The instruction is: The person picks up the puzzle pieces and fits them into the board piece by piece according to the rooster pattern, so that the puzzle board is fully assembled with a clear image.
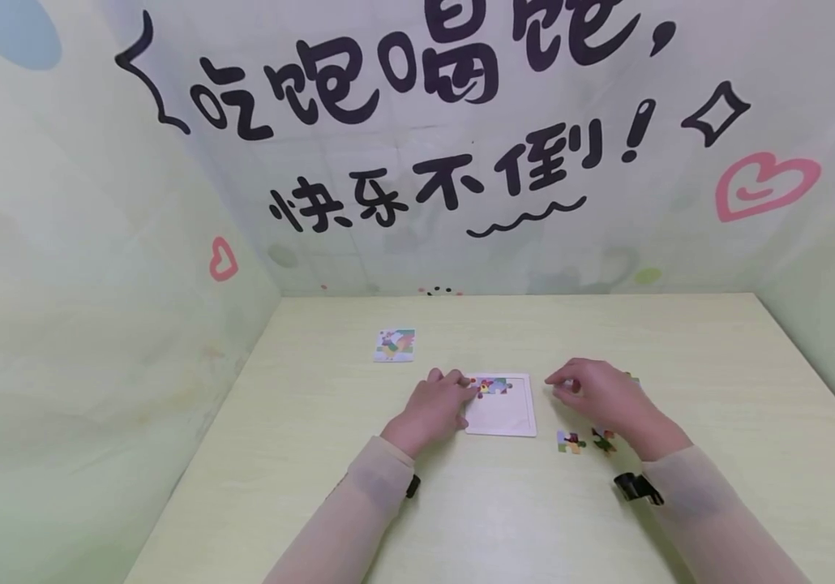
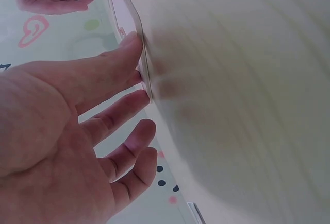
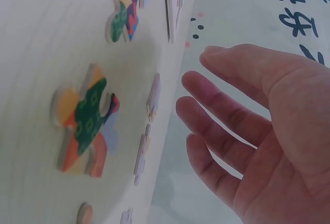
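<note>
A square white puzzle tray (image 1: pixel 498 418) lies flat on the table, with joined jigsaw pieces (image 1: pixel 494 386) along its upper left part. At the tray's left side is my left hand (image 1: pixel 438 405), its fingertips touching the edge. The left wrist view shows the thumb (image 2: pixel 116 67) against that edge and the outer fingers loosely bent. My right hand (image 1: pixel 603 397) hovers right of the tray, with nothing visible between its fingers. Below it lie two loose jigsaw pieces, one lighter piece (image 1: pixel 568 443) and one green and orange piece (image 3: pixel 88 118).
A small picture card (image 1: pixel 395 345) lies at the back left of the table. More loose puzzle pieces (image 3: pixel 141 154) sit beyond the right hand, partly hidden by it in the head view. Printed cloth walls (image 1: pixel 359 259) enclose the table's back and sides.
</note>
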`<action>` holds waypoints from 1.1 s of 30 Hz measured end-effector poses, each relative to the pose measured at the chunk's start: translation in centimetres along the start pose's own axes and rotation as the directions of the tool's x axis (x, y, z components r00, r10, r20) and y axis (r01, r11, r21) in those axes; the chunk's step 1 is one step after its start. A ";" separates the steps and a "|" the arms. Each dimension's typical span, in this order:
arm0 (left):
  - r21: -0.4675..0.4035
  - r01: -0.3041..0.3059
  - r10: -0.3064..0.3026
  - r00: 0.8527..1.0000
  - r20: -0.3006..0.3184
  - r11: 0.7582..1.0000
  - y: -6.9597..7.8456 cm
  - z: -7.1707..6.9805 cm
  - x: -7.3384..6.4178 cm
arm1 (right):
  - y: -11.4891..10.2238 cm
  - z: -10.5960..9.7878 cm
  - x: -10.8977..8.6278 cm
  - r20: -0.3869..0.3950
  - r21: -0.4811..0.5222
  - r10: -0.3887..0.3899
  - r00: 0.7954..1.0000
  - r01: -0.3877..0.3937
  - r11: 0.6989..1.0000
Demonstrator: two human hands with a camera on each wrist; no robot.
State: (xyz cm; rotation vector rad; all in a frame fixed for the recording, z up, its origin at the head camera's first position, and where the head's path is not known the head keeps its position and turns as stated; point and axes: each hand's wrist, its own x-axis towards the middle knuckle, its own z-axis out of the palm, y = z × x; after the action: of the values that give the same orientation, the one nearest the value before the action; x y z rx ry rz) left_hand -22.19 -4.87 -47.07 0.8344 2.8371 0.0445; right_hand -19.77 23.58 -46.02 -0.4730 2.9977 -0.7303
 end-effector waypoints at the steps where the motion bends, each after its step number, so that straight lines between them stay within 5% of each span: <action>1: 0.000 0.002 -0.002 1.000 0.000 1.000 0.0 0.0 0.0 | 0.0 0.0 -0.1 0.000 0.005 0.007 1.000 -0.007 1.000; 18: 0.012 -0.006 0.006 1.000 0.006 1.000 0.0 0.0 0.0 | 1.3 -0.5 -1.4 0.056 0.045 0.110 0.992 -0.113 0.993; 33: -0.024 0.000 0.000 1.000 -0.001 1.000 0.2 -0.3 -0.3 | 1.8 -1.3 -2.4 0.048 0.014 0.107 0.993 -0.108 0.994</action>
State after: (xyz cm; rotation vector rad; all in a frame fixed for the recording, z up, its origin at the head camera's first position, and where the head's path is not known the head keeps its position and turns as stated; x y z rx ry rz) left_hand -21.87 -4.86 -46.73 0.8295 2.8316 0.0796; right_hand -18.09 26.39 -45.75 -0.3202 2.9434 -0.7241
